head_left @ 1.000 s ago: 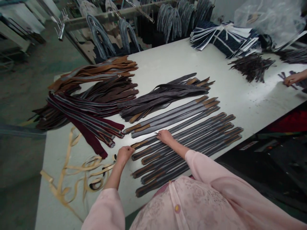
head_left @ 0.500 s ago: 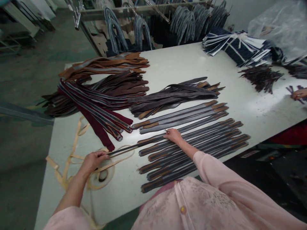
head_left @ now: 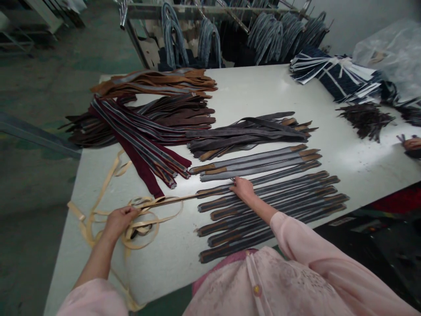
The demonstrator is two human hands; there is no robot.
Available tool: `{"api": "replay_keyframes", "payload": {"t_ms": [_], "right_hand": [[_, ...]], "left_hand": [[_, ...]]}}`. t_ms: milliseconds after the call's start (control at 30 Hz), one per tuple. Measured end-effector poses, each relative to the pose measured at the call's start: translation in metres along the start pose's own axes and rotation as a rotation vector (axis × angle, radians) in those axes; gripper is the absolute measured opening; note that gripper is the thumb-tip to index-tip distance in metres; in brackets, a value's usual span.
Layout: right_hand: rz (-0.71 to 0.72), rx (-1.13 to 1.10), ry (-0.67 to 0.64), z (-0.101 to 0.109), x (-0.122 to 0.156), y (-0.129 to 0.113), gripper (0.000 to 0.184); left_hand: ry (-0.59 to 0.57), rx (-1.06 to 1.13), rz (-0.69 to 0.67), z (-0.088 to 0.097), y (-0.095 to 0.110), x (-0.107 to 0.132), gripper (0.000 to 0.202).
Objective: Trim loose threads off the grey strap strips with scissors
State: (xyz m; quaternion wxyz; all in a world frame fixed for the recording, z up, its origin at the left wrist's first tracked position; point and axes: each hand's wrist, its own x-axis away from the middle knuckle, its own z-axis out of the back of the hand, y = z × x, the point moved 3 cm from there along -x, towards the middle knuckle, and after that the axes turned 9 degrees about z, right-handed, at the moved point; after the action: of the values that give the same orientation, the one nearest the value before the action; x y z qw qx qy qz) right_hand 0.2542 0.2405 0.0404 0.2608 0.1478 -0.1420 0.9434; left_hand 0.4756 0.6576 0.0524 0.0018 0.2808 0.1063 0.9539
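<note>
My left hand is closed in a pinch on the end of a narrow tape, which runs taut to the left end of a dark grey fabric strip. On that strip rests my right hand, fingers closed, with the thin tip of a small pointed tool showing beyond them; its kind cannot be made out. Several similar grey strips with brown ends lie side by side below the right hand. Loose cream tape curls on the table around the left hand.
Maroon strips, a brown bundle and a dark grey pile lie further back on the white table. Dark scraps and a tied navy stack are to the right, near another person's hand. Behind stands a hanging rack.
My left hand has moved slightly left and down, and the tape in it now looks lighter along its length. My right hand stays on the same strip. The whole view has shifted a little.
</note>
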Motion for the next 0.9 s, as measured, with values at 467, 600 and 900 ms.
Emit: {"api": "replay_keyframes", "payload": {"t_ms": [467, 600, 900], "right_hand": [[0.181, -0.135, -0.121, -0.025, -0.012, -0.087, 0.023], [0.126, -0.128, -0.103, -0.026, -0.01, -0.091, 0.026], [0.059, -0.159, -0.124, -0.025, -0.007, -0.098, 0.037]], "left_hand": [[0.032, 0.029, -0.042, 0.035, -0.042, -0.008, 0.035], [0.107, 0.072, 0.007, 0.041, -0.056, -0.018, 0.033], [0.279, 0.191, 0.047, 0.07, -0.061, -0.035, 0.038]]}}
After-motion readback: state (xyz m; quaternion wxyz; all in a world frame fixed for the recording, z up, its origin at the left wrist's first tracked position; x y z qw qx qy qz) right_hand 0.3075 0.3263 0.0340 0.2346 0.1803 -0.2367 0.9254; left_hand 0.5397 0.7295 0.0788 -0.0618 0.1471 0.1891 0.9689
